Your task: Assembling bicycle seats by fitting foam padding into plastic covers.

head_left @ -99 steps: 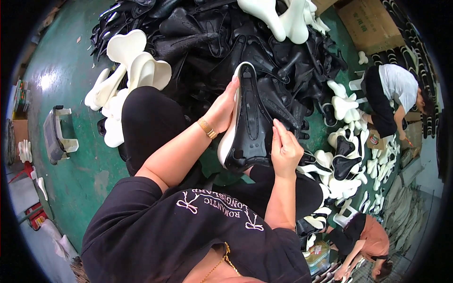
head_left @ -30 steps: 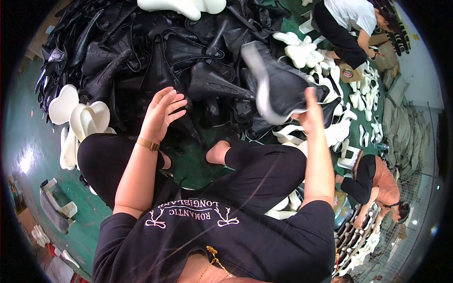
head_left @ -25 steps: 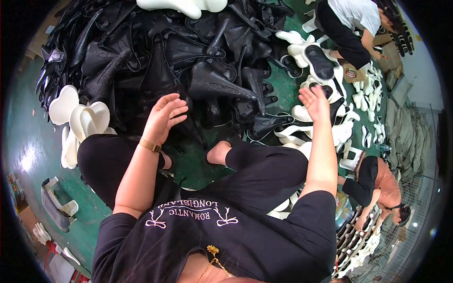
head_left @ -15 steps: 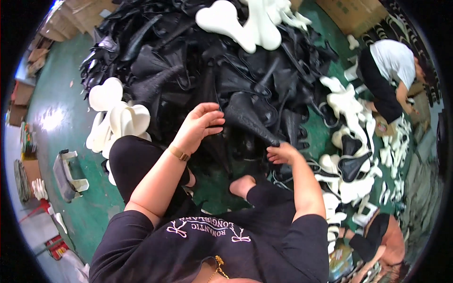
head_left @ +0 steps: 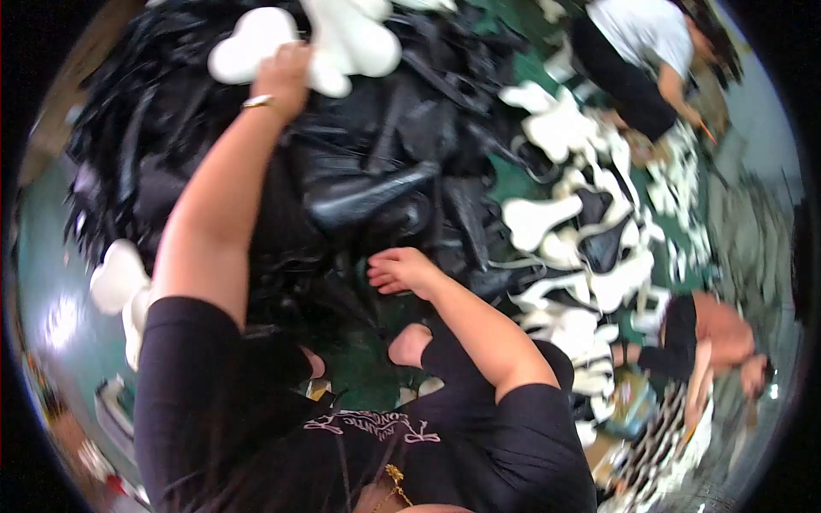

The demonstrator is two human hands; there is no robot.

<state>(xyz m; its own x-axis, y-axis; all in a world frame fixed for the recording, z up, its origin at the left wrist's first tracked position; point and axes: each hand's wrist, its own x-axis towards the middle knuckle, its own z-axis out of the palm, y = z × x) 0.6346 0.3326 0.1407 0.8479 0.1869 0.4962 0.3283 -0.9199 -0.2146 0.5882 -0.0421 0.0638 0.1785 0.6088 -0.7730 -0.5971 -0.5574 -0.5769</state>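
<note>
My left hand (head_left: 285,79) reaches to the far side of the black heap, its fingers bent over the narrow end of a white saddle-shaped foam pad (head_left: 251,47). Other white pads (head_left: 352,41) lie against it on the heap. My right hand (head_left: 404,272) hovers at the heap's near edge, fingers loosely stretched and holding nothing. Just beyond it lies a shiny black saddle-shaped cover (head_left: 368,195), narrow end pointing right, among many limp black covers (head_left: 192,111).
A white pad (head_left: 120,278) lies left of my knees. Mixed white and black pieces (head_left: 581,222) spread along the right. A person in a white shirt (head_left: 641,43) bends over at the far right; another person (head_left: 723,338) sits at the near right. Green floor (head_left: 56,256) shows on the left.
My left hand has gone forward from the middle to the white pad. My right hand has let go of the black cover's narrow end and moved left. The view has shifted.
</note>
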